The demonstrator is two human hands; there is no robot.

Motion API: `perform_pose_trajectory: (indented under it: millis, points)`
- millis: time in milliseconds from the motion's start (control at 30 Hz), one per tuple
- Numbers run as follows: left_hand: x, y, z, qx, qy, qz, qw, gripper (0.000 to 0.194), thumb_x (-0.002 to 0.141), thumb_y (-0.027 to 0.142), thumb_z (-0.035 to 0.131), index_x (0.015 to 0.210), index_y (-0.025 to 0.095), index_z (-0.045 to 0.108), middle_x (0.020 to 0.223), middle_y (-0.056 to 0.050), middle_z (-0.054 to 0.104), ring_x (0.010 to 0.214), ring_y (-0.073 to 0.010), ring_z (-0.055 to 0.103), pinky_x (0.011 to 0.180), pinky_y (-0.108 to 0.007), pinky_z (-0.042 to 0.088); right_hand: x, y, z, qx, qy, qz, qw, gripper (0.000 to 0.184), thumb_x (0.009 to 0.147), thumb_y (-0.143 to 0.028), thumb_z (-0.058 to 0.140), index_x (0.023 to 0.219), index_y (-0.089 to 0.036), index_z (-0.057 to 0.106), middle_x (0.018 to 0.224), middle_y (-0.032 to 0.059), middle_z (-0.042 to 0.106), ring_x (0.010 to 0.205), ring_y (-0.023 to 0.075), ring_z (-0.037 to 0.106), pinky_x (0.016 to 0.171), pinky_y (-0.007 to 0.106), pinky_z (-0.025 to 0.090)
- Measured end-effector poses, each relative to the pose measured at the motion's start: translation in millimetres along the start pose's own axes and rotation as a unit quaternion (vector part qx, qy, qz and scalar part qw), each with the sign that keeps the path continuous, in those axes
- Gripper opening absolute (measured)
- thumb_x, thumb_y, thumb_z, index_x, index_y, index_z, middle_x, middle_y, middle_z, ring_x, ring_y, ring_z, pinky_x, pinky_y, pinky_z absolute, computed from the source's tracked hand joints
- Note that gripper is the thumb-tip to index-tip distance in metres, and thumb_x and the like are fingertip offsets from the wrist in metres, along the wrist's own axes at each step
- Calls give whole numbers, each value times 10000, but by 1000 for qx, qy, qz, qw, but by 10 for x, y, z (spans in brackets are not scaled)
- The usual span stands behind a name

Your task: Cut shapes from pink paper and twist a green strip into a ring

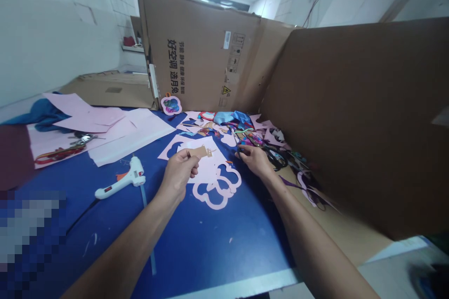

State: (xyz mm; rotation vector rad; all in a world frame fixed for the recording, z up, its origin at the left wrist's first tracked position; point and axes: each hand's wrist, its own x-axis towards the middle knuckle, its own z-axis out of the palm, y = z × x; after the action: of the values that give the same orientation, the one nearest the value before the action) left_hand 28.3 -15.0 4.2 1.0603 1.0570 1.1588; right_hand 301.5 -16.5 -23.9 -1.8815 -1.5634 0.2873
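My left hand is closed, pinching a small tan cut-out piece with a notched right end. It is held above white and pink paper. To the right, my right hand is closed around what look like dark-handled scissors, partly hidden by the fingers, with the tips toward the scrap pile. Below and between the hands lies a pink flower-shaped paper outline with open loops.
A white glue gun lies at left beside a blue strip. Fabric and paper scraps pile against the tall cardboard walls. Black loop handles lie right of my right hand. Pink sheets and a flower ornament are farther back.
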Motion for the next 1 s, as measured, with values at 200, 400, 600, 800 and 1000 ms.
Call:
perform_pose_trajectory:
  millis: [200, 400, 600, 800, 1000]
  points:
    - [-20, 13, 18, 3, -6, 2, 1000, 97, 703, 229, 692, 702, 201, 599, 580, 37, 551, 479, -73, 455, 480, -219, 304, -71, -36, -22, -103, 23, -6, 994, 398, 891, -340, 741, 1277, -253, 788, 988, 62, 805, 908, 258, 734, 729, 297, 470]
    - [-37, 10, 20, 8, -7, -5, 1000, 87, 703, 226, 687, 694, 198, 605, 601, 22, 570, 498, -81, 479, 483, -223, 310, -58, -18, -53, -181, -6, -10, 983, 298, 895, -283, 718, 1167, -247, 834, 983, 86, 815, 924, 279, 739, 729, 308, 469]
    - [-33, 0, 19, 7, -12, -13, 1000, 56, 689, 210, 644, 656, 193, 602, 607, 9, 589, 507, -80, 488, 487, -217, 316, -9, -9, -100, -148, -52, 28, 987, 370, 877, -300, 755, 1237, -236, 813, 962, 52, 810, 854, 228, 732, 706, 276, 474]
    - [18, 16, -5, -14, 7, -6, 1000, 132, 666, 168, 640, 793, 199, 655, 618, 20, 605, 490, -81, 489, 473, -214, 303, 1, 3, -118, -143, -61, 19, 988, 335, 878, -280, 742, 1199, -231, 823, 957, 52, 810, 873, 224, 734, 722, 273, 480]
    - [16, 64, -22, -33, 26, -7, 999, 367, 677, 171, 677, 1042, 203, 679, 621, 32, 620, 472, -92, 495, 469, -220, 314, -4, -6, -117, -111, -55, 52, 991, 394, 833, -319, 780, 1222, -263, 806, 1062, 56, 800, 944, 231, 735, 759, 277, 492]
